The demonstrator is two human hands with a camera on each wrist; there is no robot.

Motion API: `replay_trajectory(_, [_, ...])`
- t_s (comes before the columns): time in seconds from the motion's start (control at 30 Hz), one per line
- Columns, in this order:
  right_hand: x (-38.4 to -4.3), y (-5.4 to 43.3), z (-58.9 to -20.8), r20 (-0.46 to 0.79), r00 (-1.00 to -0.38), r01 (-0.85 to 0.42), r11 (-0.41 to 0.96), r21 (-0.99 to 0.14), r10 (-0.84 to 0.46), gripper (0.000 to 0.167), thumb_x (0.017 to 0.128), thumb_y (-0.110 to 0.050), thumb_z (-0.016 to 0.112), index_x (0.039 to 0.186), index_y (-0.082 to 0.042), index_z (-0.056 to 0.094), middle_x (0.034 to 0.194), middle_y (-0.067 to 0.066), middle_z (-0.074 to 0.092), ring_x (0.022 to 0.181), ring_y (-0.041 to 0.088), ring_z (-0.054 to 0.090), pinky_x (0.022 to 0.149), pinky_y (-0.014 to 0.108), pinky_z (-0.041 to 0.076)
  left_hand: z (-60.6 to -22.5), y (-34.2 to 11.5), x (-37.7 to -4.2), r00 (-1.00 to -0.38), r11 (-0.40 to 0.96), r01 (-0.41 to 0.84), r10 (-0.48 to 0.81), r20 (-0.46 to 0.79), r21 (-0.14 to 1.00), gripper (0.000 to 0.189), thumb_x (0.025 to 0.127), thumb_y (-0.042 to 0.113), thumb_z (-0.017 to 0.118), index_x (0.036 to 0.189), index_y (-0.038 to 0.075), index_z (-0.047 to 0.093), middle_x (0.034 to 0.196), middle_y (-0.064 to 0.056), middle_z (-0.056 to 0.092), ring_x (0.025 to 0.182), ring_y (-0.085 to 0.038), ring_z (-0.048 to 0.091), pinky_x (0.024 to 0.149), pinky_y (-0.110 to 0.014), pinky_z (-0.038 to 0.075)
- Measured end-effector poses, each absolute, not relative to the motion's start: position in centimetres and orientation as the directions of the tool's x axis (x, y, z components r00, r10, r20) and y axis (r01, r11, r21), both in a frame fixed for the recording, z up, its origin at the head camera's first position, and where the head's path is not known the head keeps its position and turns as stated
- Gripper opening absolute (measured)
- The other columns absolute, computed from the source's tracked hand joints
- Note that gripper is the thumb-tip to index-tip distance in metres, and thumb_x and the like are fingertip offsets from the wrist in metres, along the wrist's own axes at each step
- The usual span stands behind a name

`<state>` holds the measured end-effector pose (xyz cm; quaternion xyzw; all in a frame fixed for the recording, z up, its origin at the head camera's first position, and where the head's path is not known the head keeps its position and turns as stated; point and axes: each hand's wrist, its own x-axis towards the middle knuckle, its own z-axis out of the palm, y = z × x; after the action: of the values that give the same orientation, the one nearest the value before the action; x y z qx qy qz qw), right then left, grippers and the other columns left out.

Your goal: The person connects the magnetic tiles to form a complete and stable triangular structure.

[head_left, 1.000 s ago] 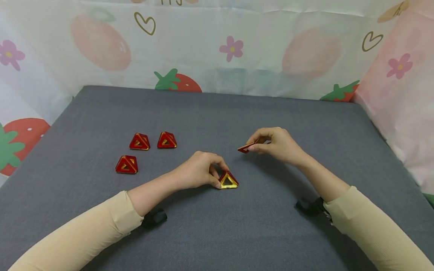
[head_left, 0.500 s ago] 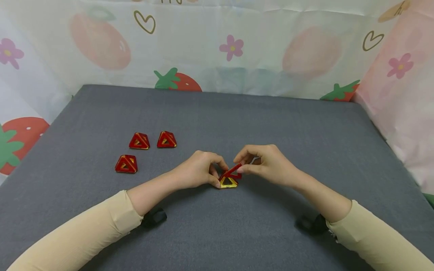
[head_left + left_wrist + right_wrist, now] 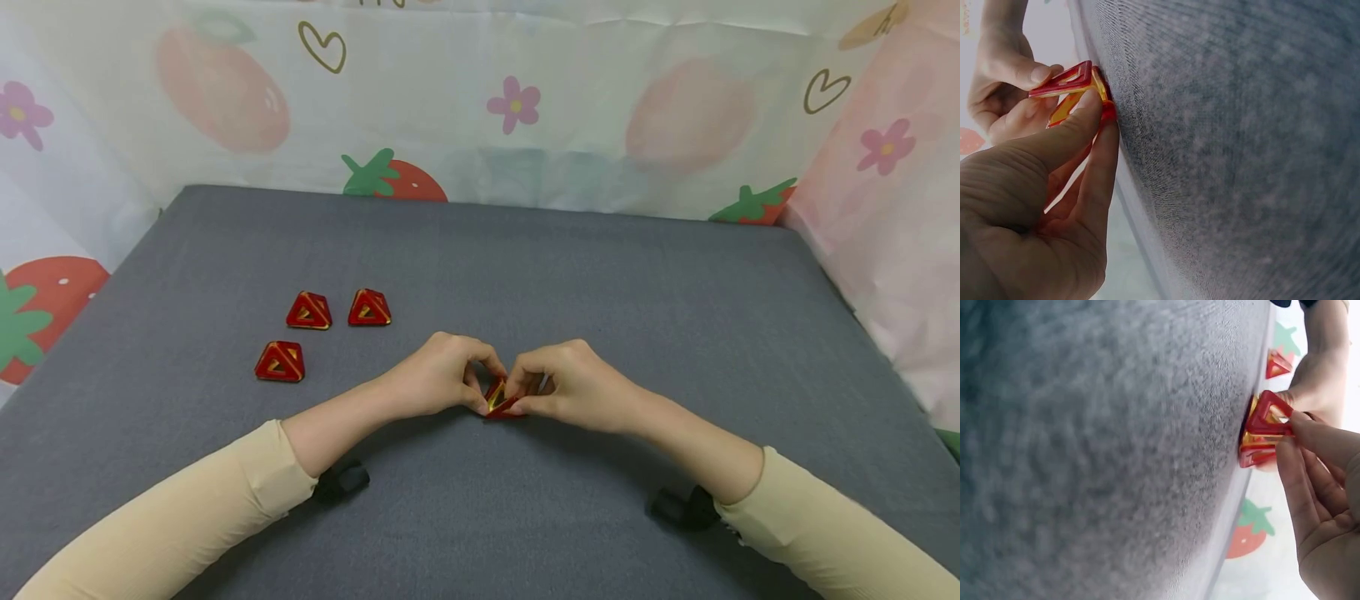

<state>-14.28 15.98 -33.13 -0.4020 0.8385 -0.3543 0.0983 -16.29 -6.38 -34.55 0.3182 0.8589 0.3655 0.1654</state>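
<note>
Both hands meet at a small pyramid [image 3: 494,404] of triangular magnetic tiles on the table. My left hand [image 3: 438,379] grips its left side between thumb and fingers, with the thumb at the near edge. Gold inner faces and red rims show in the left wrist view. My right hand [image 3: 577,387] pinches a red triangular magnetic tile [image 3: 1259,419] with a cut-out middle, held tilted against the pyramid's near side. From the left wrist view, that red tile [image 3: 1087,72] slants out toward the right thumb. Fingers partly cover the pyramid in the head view.
Three finished-looking red and gold pyramids stand left of the hands: one at the back [image 3: 309,311], another beside it [image 3: 369,308], and one nearer [image 3: 281,362]. Grey cloth covers the table [image 3: 480,517]. A fruit-printed curtain [image 3: 570,50] hangs behind the far edge.
My right hand has come left and toward me, bringing its red tile from the right onto the pyramid's near side, over the gold interior. My left hand has stayed in place.
</note>
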Motion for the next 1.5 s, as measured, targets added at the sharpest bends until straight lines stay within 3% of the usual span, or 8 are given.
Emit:
replay_trajectory(0.4, [-14.1,15.4,-33.7,0.184,-0.643,-0.654,0.408,-0.637,-0.743,0.011,0.083,-0.012,0.079,0.091,-0.016,0.073,0.088,-0.004,0.075,0.078,0.001,0.068,0.069,0.016,0.056,-34.3,-6.4,-16.1,-0.737,0.538,0.431,0.674,-0.061,0.724,0.036,0.076,0.006,0.083,0.111,0.005,0.072,0.105,-0.009,0.073,0.07,-0.003,0.068,0.064,-0.017,0.054])
replay_trajectory(0.67, [-14.0,15.0,-33.8,0.193,-0.679,-0.639,0.441,-0.63,-0.708,0.013,0.083,-0.009,0.079,0.092,-0.015,0.071,0.086,-0.005,0.072,0.075,0.001,0.065,0.066,0.017,0.055,-34.0,-7.0,-16.1,-0.715,0.522,0.432,0.696,-0.073,0.735,0.034,0.08,0.002,0.079,0.113,0.005,0.072,0.104,-0.009,0.068,0.077,-0.005,0.069,0.068,-0.017,0.055])
replay_trajectory(0.9, [-14.0,15.0,-33.6,0.167,-0.715,-0.61,0.488,-0.625,-0.679,0.017,0.083,-0.009,0.079,0.095,-0.015,0.068,0.085,-0.004,0.07,0.077,0.003,0.064,0.066,0.019,0.055,-34.1,-7.1,-15.8,-0.719,0.533,0.431,0.69,-0.079,0.728,0.042,0.079,0.01,0.081,0.119,0.004,0.068,0.096,-0.005,0.068,0.077,-0.003,0.067,0.07,-0.017,0.054])
replay_trajectory(1.2, [-14.1,15.8,-33.4,0.064,-0.786,-0.508,0.582,-0.635,-0.615,0.027,0.075,-0.02,0.087,0.089,-0.016,0.064,0.08,-0.005,0.067,0.072,0.003,0.062,0.067,0.019,0.055,-34.4,-6.3,-14.6,-0.777,0.577,0.426,0.627,-0.045,0.697,0.036,0.072,0.016,0.088,0.097,0.007,0.063,0.085,-0.004,0.068,0.072,-0.004,0.062,0.066,-0.016,0.052])
replay_trajectory(1.33, [-14.1,15.9,-33.8,-0.015,-0.784,-0.478,0.618,-0.624,-0.621,0.027,0.075,-0.023,0.087,0.09,-0.016,0.067,0.08,-0.005,0.069,0.071,0.003,0.063,0.066,0.018,0.054,-34.3,-6.0,-14.0,-0.779,0.605,0.475,0.627,-0.014,0.639,0.034,0.072,0.017,0.088,0.091,0.008,0.062,0.081,-0.003,0.066,0.07,-0.005,0.058,0.063,-0.014,0.049])
replay_trajectory(1.5, [-14.1,15.8,-34.0,-0.018,-0.773,-0.489,0.613,-0.62,-0.634,0.022,0.077,-0.023,0.085,0.089,-0.016,0.068,0.078,-0.006,0.07,0.07,0.001,0.062,0.064,0.018,0.054,-34.4,-5.8,-13.8,-0.772,0.599,0.502,0.636,0.011,0.624,0.026,0.078,0.015,0.084,0.087,0.007,0.062,0.077,-0.002,0.064,0.065,-0.004,0.056,0.06,-0.014,0.048])
